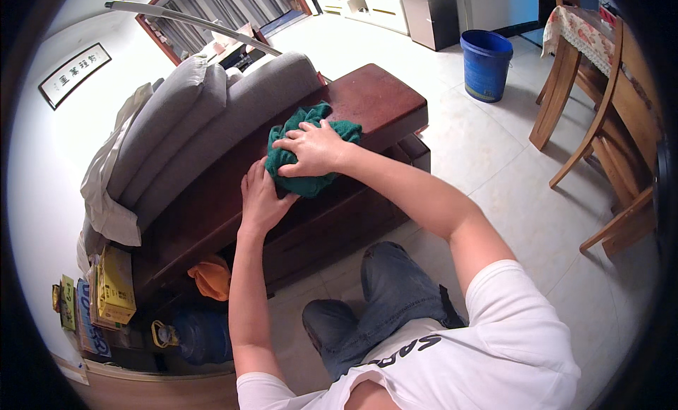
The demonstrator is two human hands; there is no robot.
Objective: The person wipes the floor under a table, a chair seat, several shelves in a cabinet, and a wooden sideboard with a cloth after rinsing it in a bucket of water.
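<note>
A crumpled green cloth (310,183) lies on the dark red wooden bench top (376,100), in front of a grey sofa cushion. My right hand (312,149) rests on the cloth with its fingers spread and pressed against it. At the cloth's near left edge is my left hand (263,198), its fingers on the dark wood and its thumb touching the cloth. Whether the left fingers grip any of the cloth cannot be told.
A blue bucket (486,65) stands on the tiled floor beyond the bench's end. Wooden chairs (609,140) are at the right. Below the bench are an orange cloth (211,277), a large blue water bottle (201,337) and a yellow box (116,285). A pole (196,22) slants behind the sofa.
</note>
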